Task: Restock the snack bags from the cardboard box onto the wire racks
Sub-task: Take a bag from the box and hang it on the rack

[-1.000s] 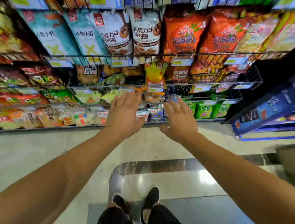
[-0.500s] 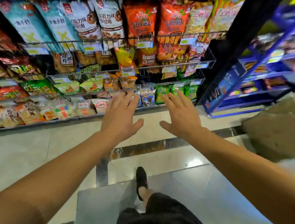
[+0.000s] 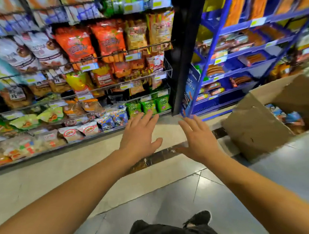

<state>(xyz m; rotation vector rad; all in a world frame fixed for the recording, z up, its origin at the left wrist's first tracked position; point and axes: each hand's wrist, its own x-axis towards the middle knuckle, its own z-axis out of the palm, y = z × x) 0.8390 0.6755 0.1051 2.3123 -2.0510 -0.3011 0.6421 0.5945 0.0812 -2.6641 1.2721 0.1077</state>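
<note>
An open cardboard box with plain brown, creased flaps sits on the floor at the right, and glossy blue-printed snack bags lie inside it. The wire racks on the left are thin metal rods packed with shiny crinkled packets, orange ones high up and small green packets on the bottom row, beside a blue metal shelf. The left hand and right hand reach forward over the polished tiles, fingers spread and relaxed, grasping nothing.
</note>
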